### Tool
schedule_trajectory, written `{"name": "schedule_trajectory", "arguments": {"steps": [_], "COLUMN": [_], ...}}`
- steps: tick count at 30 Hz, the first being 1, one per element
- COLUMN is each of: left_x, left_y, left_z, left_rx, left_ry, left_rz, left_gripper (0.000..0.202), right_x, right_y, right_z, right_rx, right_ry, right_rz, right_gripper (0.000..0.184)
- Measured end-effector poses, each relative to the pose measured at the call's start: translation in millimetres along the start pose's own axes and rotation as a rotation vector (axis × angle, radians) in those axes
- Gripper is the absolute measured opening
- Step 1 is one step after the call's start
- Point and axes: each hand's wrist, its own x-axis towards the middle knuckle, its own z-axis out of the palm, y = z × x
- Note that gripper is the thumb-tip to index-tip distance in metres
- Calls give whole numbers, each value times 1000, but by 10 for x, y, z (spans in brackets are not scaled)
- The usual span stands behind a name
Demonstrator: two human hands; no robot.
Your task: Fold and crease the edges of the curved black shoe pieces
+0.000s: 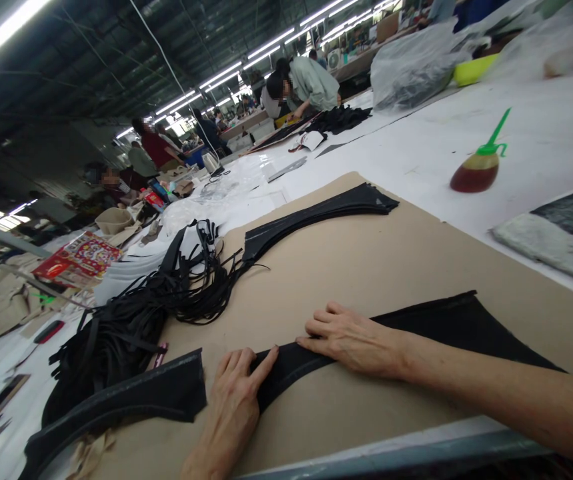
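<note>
A curved black fabric piece (293, 365) lies on the brown board in front of me. Over its left end is my left hand (236, 400), fingers bent round the end and thumb lying along the upper edge. My right hand (351, 339) grips the same upper edge farther right, with its fingers curled and part of the cloth hidden beneath the hand and forearm. The wide right part of the piece (446, 327) extends past my wrist. Left of my left hand rests another curved black piece (131, 393), apart from the first one.
A stack of black pieces (316, 217) lies farther back on the brown board (416, 260). Tangled black strips (151, 300) are heaped at left. A green-tipped bottle of dark red liquid (476, 170) stands on the white table (396, 150). Co-workers bend over tables behind.
</note>
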Motion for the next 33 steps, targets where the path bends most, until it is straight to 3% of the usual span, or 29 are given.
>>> {"name": "schedule_trajectory", "arguments": {"steps": [4, 9, 11, 16, 18, 21, 25, 27, 30, 33], "left_x": [112, 209, 121, -280, -324, -146, 257, 351, 336, 289], "left_y": [167, 379, 274, -322, -397, -109, 591, 806, 873, 825], "left_z": [22, 113, 139, 73, -1, -61, 66, 176, 287, 281], "left_rx": [-50, -74, -52, 115, 235, 282, -120, -233, -248, -212], "left_ry": [147, 127, 121, 100, 145, 293, 299, 312, 361, 360], "left_rz": [-15, 77, 74, -13, -77, -164, -142, -184, -210, -158], "left_gripper": [57, 54, 52, 54, 45, 37, 46, 47, 46, 46], "right_x": [-3, -23, -30, -30, -26, -17, 0, 11, 17, -22], "right_y": [2, -5, -6, -9, -9, -11, -29, -37, -22, 44], "right_z": [8, -2, -9, -11, -2, 14, 28, 27, 6, -42], "right_rx": [-5, -10, -1, -1, -18, -39, -75, -95, -133, -149], "right_ry": [9, 21, 30, 42, 49, 60, 43, 28, 20, 10], "right_rz": [4, 9, 13, 19, 18, 6, 16, 17, -2, -15], "right_gripper": [20, 22, 20, 17, 17, 16, 11, 9, 9, 9]}}
